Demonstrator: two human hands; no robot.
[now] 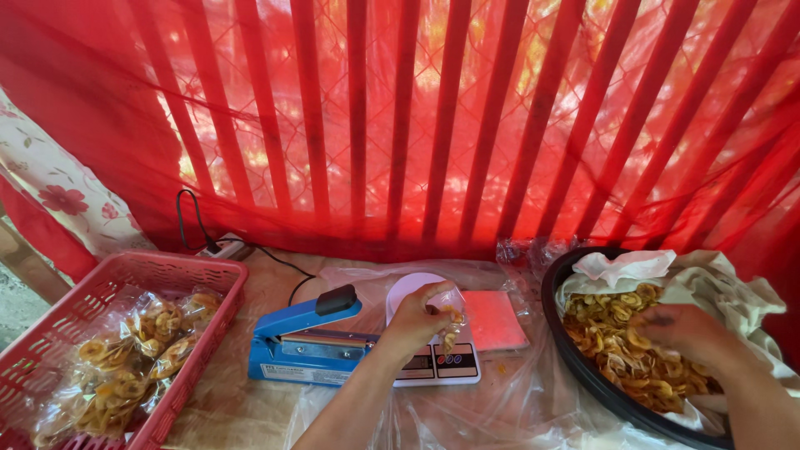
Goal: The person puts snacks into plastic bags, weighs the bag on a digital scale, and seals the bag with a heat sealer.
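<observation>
My left hand [419, 315] is closed on a small clear plastic bag [451, 321] with a few yellow chips in it, held just above a white kitchen scale [440, 364] that carries a pale round dish [408, 288]. My right hand [685, 329] reaches into the heap of fried yellow chips [612, 333], its fingers curled down among them; whether it holds any is hidden. The chips lie on pale paper inside a wide black basin [583, 371] at the right.
A blue heat sealer [300, 335] sits left of the scale, its cable running to a power strip [218, 247]. A red plastic basket [179, 271] at the left holds several sealed chip bags [133, 354]. Clear plastic sheeting [500, 408] covers the table. Red netting and bars stand behind.
</observation>
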